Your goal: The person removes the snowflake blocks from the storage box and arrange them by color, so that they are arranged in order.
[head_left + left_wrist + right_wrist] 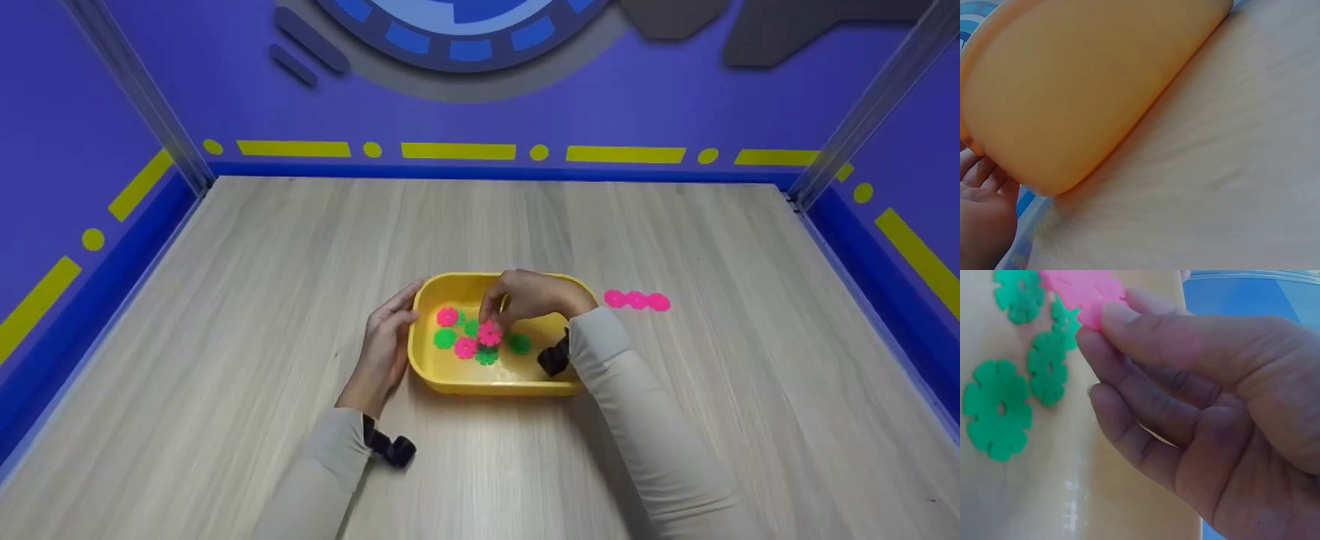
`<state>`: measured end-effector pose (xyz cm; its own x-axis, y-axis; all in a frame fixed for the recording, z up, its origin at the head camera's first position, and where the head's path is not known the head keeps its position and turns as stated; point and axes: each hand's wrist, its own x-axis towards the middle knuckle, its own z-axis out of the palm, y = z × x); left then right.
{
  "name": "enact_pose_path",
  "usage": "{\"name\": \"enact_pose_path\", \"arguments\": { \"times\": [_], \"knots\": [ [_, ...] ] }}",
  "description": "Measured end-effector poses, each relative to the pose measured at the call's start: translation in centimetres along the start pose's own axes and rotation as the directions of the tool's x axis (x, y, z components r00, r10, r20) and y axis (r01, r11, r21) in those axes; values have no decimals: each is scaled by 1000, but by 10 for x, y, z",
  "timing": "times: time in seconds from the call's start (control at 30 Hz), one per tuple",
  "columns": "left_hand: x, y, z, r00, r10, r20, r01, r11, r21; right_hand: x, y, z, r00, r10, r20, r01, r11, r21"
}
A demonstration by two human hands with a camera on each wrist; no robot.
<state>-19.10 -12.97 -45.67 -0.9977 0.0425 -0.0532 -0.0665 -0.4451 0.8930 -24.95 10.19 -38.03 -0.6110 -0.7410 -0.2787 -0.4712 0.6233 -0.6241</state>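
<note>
A yellow tub (540,388) stands on the table, with several pink and green flower-shaped discs in it. My left hand (386,341) holds the tub's left side, thumb at the rim and fingers against the outer wall (1061,101). Over the inside of the tub, my right hand (525,296) pinches a pink notched disc (1089,292) between thumb and fingertips. Green discs (998,409) lie on the tub floor below it. Two other pink discs, one nearer the left wall (447,316) and one in the middle (465,347), lie among the green ones.
To the right of the tub, a row of three joined pink discs (637,300) lies on the pale wood table (255,315). Blue-purple panels (465,120) with yellow marks enclose the table at the back and sides.
</note>
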Motion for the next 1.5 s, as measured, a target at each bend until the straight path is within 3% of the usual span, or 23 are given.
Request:
{"name": "enact_pose_path", "arguments": {
  "times": [0.4,0.73,0.9,1.5],
  "knots": [
    [0,1,1,1000,0,-5,0,1000,-5,-13,1,-10,996,49,-75,-48,999,12],
    [0,-1,0,1000,4,7,-4,1000,-18,-26,9,-18,992,45,-114,-41,998,37],
    [0,0,1,1000,1,-1,-1,1000,-11,-35,11,-24,988,80,-135,-73,995,61],
    [-1,1,2,1000,-5,-14,5,1000,-26,-65,27,-45,965,96,-242,-83,994,64]
  ]
}}
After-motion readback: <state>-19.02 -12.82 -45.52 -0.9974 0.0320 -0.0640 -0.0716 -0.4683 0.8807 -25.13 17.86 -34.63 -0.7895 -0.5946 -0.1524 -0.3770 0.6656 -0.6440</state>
